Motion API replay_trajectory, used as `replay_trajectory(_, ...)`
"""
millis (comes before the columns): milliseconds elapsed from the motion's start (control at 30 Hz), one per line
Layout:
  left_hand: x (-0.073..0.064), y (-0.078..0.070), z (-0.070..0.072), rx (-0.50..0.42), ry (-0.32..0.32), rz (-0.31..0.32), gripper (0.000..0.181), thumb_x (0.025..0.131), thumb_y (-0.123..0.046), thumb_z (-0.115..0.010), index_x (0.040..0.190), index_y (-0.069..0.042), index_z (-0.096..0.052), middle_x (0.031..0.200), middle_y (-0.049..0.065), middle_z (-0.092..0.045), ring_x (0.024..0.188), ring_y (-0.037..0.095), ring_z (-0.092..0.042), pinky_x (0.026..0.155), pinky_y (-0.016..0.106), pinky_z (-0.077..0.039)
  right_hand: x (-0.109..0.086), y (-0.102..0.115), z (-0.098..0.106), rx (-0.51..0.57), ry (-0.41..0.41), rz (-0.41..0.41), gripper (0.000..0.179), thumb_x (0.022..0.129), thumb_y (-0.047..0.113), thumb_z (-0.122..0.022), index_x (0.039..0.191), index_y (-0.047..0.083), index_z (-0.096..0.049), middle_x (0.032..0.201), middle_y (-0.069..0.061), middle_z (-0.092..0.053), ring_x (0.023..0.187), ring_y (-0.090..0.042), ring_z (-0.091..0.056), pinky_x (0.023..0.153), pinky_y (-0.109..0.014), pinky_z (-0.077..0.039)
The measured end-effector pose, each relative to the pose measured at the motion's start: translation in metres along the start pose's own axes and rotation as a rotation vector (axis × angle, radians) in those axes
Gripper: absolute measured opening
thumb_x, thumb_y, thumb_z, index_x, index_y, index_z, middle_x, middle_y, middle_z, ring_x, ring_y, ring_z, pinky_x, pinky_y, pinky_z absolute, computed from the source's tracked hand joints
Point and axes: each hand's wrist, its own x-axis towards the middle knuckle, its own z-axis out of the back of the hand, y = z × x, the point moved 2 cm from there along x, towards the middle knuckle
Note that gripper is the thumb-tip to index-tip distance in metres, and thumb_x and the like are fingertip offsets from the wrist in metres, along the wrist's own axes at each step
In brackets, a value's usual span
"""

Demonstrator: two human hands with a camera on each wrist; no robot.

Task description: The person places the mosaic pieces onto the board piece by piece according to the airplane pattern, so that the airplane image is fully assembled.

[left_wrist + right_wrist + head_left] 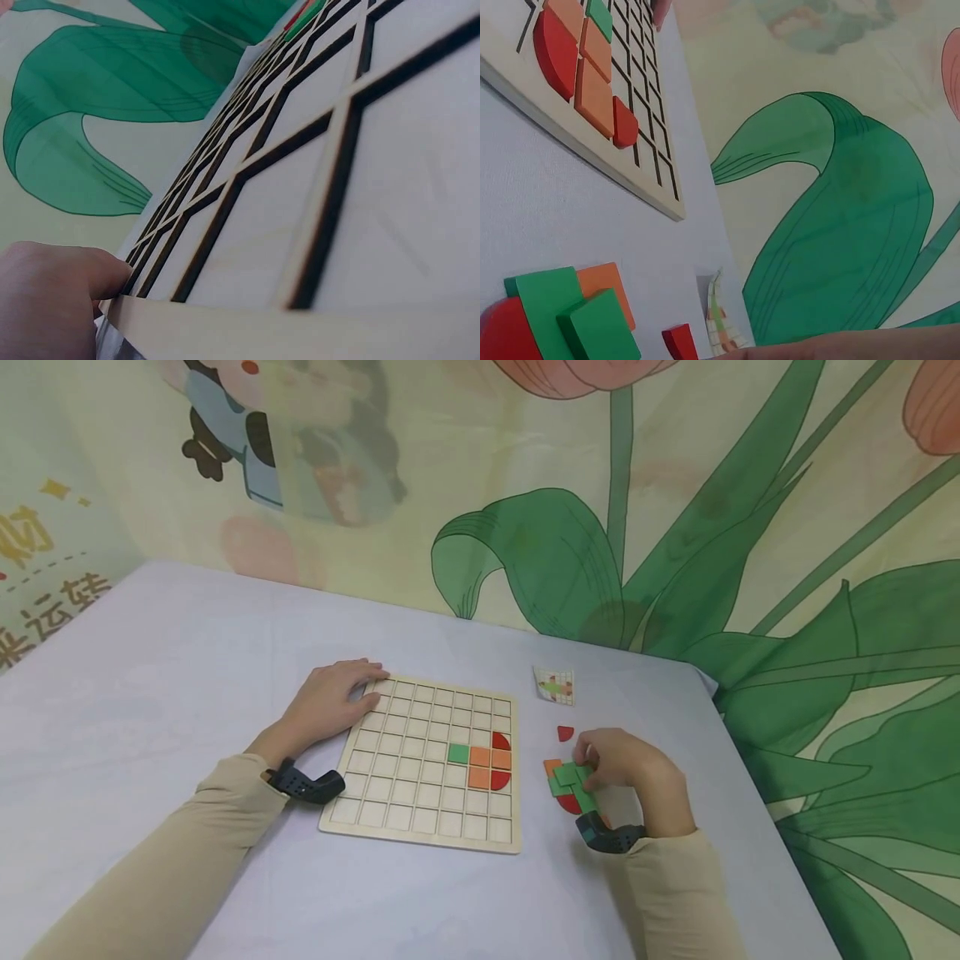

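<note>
On a white-clothed table, the left hand, fingers relaxed, rested against a grid board bearing one green square, three orange squares and two red rounded pieces. Rightward lay one card, print indistinct; one loose red piece; and a block heap, partly hidden, uncountable. The right hand touched it; whether it pinched, I couldn't tell. The leaf-printed backdrop was cut off.

Lies flat on the table as a wooden grid board, with coloured tiles set near its right edge and a red-green-orange pile beyond that edge.
</note>
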Motion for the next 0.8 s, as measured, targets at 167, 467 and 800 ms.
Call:
replay_trajectory(167, 0.0, 0.001, -0.001, 0.002, -0.001, 0.005, 0.042, 0.092, -0.027, -0.055, 0.131, -0.012, -0.057, 0.142, 0.01, -0.051, 0.137, 0.032, -0.039, 0.109, 0.058, -0.027, 0.003, 0.0, -0.001, -0.013, -0.015, -0.008, 0.022, 0.076, 0.01, -0.078, 0.09, 0.014, -0.061, 0.091, -0.006, -0.061, 0.086, -0.021, -0.054, 0.074, -0.037, -0.052)
replay_trajectory(467, 0.001, 0.0, -0.001, 0.014, 0.005, 0.013, 0.043, 0.092, -0.027, -0.054, 0.132, -0.012, -0.056, 0.142, 0.01, -0.05, 0.137, 0.033, -0.038, 0.11, 0.058, -0.027, 0.007, 0.014, 0.006, 0.13, -0.254, 0.109, 0.015, 0.084, 0.013, -0.072, 0.097, 0.012, -0.064, 0.096, -0.006, -0.064, 0.09, -0.021, -0.059, 0.074, -0.033, -0.057)
replay_trajectory(800, 0.0, -0.001, 0.0, 0.008, 0.008, 0.022, 0.042, 0.092, -0.027, -0.055, 0.132, -0.012, -0.056, 0.143, 0.01, -0.049, 0.137, 0.032, -0.037, 0.109, 0.059, -0.026, 0.01, 0.105, -0.04, 0.203, -0.356, 0.433, 0.024, 0.084, 0.015, -0.071, 0.108, 0.016, -0.067, 0.092, 0.005, -0.07, 0.084, -0.007, -0.062, 0.078, -0.024, -0.055)
